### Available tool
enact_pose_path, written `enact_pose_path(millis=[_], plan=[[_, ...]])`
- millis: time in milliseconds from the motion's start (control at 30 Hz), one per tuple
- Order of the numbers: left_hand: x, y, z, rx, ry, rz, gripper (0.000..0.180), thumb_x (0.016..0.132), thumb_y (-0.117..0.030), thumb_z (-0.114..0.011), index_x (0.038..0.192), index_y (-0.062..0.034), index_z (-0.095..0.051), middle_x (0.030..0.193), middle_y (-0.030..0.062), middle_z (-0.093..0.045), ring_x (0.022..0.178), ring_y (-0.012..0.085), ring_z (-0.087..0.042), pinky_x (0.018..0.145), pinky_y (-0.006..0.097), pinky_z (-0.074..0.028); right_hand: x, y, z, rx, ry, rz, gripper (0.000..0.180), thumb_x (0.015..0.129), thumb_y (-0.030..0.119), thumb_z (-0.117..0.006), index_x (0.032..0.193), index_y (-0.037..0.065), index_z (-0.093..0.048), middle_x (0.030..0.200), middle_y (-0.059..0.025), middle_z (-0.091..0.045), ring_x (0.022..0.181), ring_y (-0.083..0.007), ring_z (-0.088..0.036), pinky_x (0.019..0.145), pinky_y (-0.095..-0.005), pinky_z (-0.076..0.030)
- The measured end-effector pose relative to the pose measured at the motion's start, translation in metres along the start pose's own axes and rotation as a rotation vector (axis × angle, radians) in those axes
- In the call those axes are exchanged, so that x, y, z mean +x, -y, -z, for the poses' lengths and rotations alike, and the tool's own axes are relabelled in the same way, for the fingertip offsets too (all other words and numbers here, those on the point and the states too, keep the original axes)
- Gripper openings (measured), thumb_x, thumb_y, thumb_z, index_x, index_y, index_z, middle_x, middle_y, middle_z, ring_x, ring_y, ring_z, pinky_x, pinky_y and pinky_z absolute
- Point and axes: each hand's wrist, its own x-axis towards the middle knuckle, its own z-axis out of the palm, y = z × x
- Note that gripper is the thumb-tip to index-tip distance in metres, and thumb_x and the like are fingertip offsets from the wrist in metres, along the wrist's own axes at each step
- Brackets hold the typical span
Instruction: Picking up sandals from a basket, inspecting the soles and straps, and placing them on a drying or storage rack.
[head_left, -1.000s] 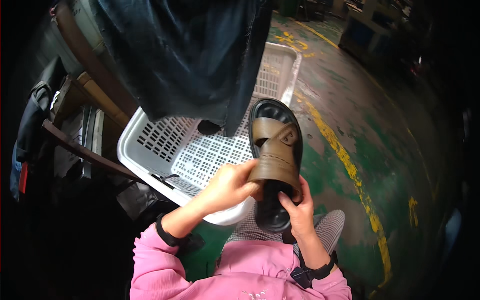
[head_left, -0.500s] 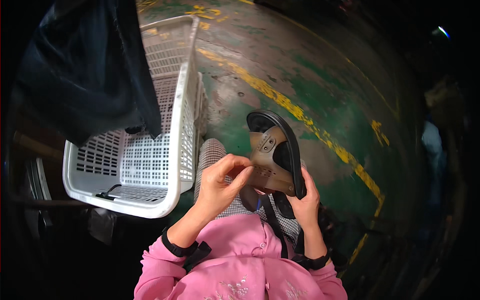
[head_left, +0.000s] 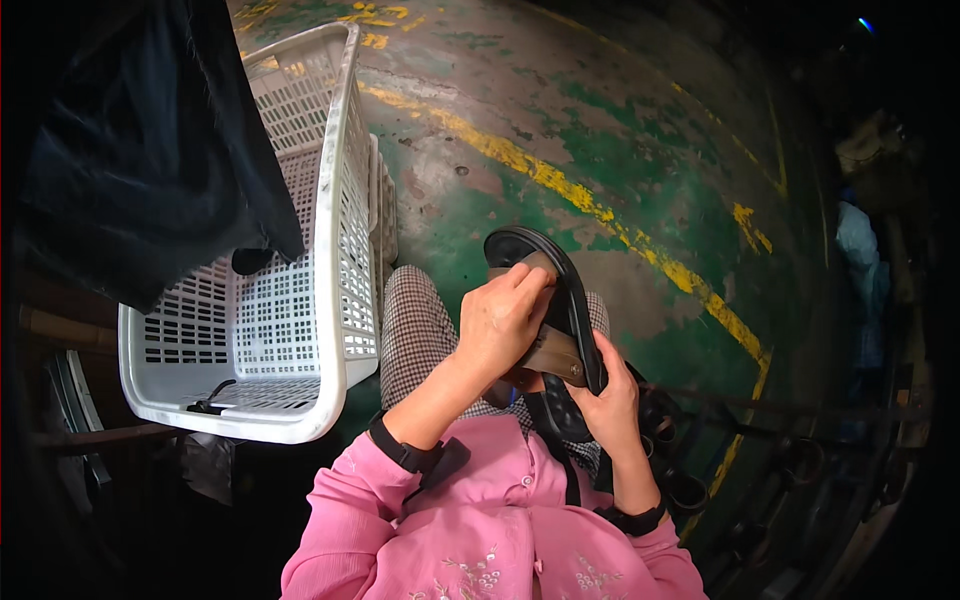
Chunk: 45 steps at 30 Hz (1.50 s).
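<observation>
A sandal (head_left: 568, 257) with a black sole and brown upper straps is held on edge above my lap. Its near end sits in my right hand (head_left: 610, 398), with the thumb on the brown strap and the fingers behind the sole. My left hand (head_left: 507, 318) reaches across the upper, fingers bent and pressed onto the far brown strap (head_left: 540, 262). That hand covers much of the upper, and its fingertips are partly hidden. Below the sandal, a dark shoe-like piece (head_left: 566, 412) shows between my knees.
To my left stands a tall white plastic basket (head_left: 332, 215) with a black piece (head_left: 207, 403) inside. Black sheeting (head_left: 150, 150) hangs over it. Dark racks with black footwear (head_left: 688, 490) are at the lower right. The worn green floor carries a yellow line (head_left: 530, 165).
My left hand has moved from the near strap up and right to the far strap. The right hand still holds the sandal, and the view has shifted slightly.
</observation>
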Motion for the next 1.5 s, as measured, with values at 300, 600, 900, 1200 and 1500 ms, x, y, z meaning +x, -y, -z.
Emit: enact_pose_path(millis=[300, 600, 900, 1200, 1500], plan=[[0.008, 0.016, 0.002, 0.336, 0.201, -0.228, 0.014, 0.071, -0.012, -0.057, 0.083, -0.0081, -0.054, 0.075, 0.0040, -0.051, 0.067, 0.0198, -0.057, 0.056, 0.033, -0.048, 0.007, 0.016, -0.007, -0.055, 0.096, 0.023, 0.058, 0.076, 0.015, -0.069, 0.126, -0.004, -0.047, 0.113, -0.0202, -0.058, 0.104, -0.0347, -0.057, 0.088, -0.0387, -0.045], [0.017, 0.026, -0.016, 0.284, 0.289, -0.354, 0.010, 0.070, -0.013, -0.059, 0.077, -0.0089, -0.053, 0.070, 0.0043, -0.053, 0.067, 0.0220, -0.059, 0.059, 0.035, -0.047, 0.002, 0.010, -0.011, -0.108, 0.123, -0.006, 0.058, 0.077, 0.015, -0.069, 0.126, -0.005, -0.046, 0.113, -0.0198, -0.058, 0.103, -0.0345, -0.058, 0.086, -0.0382, -0.047], [0.019, 0.046, -0.007, -0.917, 0.060, 0.638, 0.004, 0.081, -0.001, -0.055, 0.079, -0.0040, -0.054, 0.065, -0.0032, -0.050, 0.056, 0.0036, -0.045, 0.048, 0.020, -0.038, -0.005, -0.024, 0.001, 0.170, 0.077, -0.195, 0.059, 0.076, 0.004, -0.070, 0.129, 0.001, -0.046, 0.109, -0.0087, -0.061, 0.097, -0.0144, -0.058, 0.084, -0.0268, -0.045], [-0.039, 0.038, -0.009, -1.071, 0.002, 0.727, 0.008, 0.092, -0.013, -0.055, 0.089, -0.0065, -0.052, 0.068, -0.0018, -0.050, 0.055, 0.0060, -0.048, 0.049, 0.019, -0.039, -0.010, -0.074, -0.006, 1.940, 0.319, -0.523, 0.046, 0.093, 0.027, -0.052, 0.130, 0.003, -0.041, 0.121, -0.0137, -0.052, 0.100, -0.0294, -0.058, 0.085, -0.0411, -0.050], [-0.067, 0.023, -0.020, -1.062, 0.247, 0.803, 0.006, 0.094, -0.009, -0.051, 0.094, -0.0038, -0.053, 0.064, -0.0039, -0.048, 0.053, 0.0038, -0.044, 0.049, 0.019, -0.036, -0.010, -0.077, -0.026, 2.526, 0.671, -0.328, 0.054, 0.091, 0.035, -0.049, 0.139, 0.015, -0.037, 0.113, -0.0118, -0.047, 0.077, -0.0226, -0.047, 0.057, -0.0323, -0.047]])
